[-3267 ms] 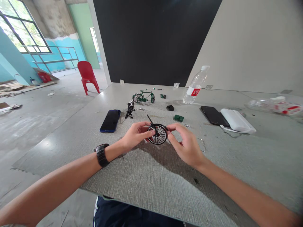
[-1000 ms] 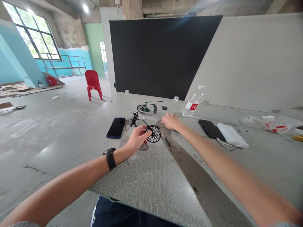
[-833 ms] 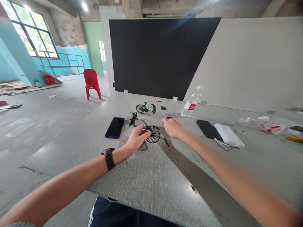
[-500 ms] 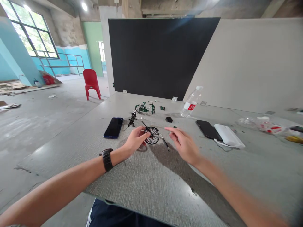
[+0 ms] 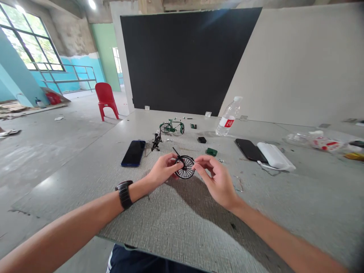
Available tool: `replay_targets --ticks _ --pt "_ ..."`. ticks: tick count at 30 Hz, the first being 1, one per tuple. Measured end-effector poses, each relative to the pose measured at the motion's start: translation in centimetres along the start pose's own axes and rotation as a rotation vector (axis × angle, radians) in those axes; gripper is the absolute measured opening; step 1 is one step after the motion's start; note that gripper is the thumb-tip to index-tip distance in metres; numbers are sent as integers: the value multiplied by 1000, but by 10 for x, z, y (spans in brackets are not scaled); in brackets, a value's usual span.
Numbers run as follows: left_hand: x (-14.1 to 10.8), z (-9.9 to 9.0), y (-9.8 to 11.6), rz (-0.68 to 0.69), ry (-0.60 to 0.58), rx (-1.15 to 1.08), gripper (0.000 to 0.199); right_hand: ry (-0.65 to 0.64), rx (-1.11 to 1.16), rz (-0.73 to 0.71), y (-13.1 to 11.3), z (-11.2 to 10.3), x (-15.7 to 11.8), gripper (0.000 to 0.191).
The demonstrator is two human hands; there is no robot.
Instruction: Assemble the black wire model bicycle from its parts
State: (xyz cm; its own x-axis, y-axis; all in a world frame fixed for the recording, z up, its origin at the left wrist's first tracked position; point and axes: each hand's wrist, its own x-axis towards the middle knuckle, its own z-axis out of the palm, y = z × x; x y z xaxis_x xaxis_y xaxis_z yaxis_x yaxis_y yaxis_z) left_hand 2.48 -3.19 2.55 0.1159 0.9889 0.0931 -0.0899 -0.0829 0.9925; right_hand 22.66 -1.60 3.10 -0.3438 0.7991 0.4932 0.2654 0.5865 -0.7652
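Note:
A small black-and-silver model bicycle wheel [image 5: 186,172] with thin spokes is raised just above the table. My left hand [image 5: 166,167] pinches it by the left side and hub, and a black stem, like a fork, juts up from there. At the wheel's right rim, my right hand [image 5: 213,176] has thumb and fingertips closed and touching the edge. Whether something small is also between those fingertips is hidden. Beyond stand a green model bicycle [image 5: 173,127] and a black model bicycle frame [image 5: 156,141].
A blue-edged phone [image 5: 133,153] lies left. Near my right hand are a green part [image 5: 211,151] and a black block [image 5: 202,140]. Farther right stand a water bottle [image 5: 228,117], a black phone [image 5: 250,150] and a white case [image 5: 274,156]. A dark panel [image 5: 187,60] rises behind.
My right hand has moved in to the wheel's right rim, its pointing finger now curled to the thumb. My left hand keeps its hold. The thin screwdriver-like tool beside the wheel is no longer visible.

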Motion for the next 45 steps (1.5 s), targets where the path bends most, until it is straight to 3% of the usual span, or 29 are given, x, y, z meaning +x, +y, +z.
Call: replay_targets --ticks 19,29,36,45 --pt "-1 -1 1 -23 -32 9 35 1 82 -70 -2 4 -4 8" --pt "-1 -1 0 -17 -24 -83 36 31 -46 -60 3 3 -4 12" --pt "-2 -1 2 -43 5 -152 41 97 -150 -135 3 1 -1 11" --pt "-2 -1 3 -9 -3 -118 38 114 -178 -166 5 0 0 8"
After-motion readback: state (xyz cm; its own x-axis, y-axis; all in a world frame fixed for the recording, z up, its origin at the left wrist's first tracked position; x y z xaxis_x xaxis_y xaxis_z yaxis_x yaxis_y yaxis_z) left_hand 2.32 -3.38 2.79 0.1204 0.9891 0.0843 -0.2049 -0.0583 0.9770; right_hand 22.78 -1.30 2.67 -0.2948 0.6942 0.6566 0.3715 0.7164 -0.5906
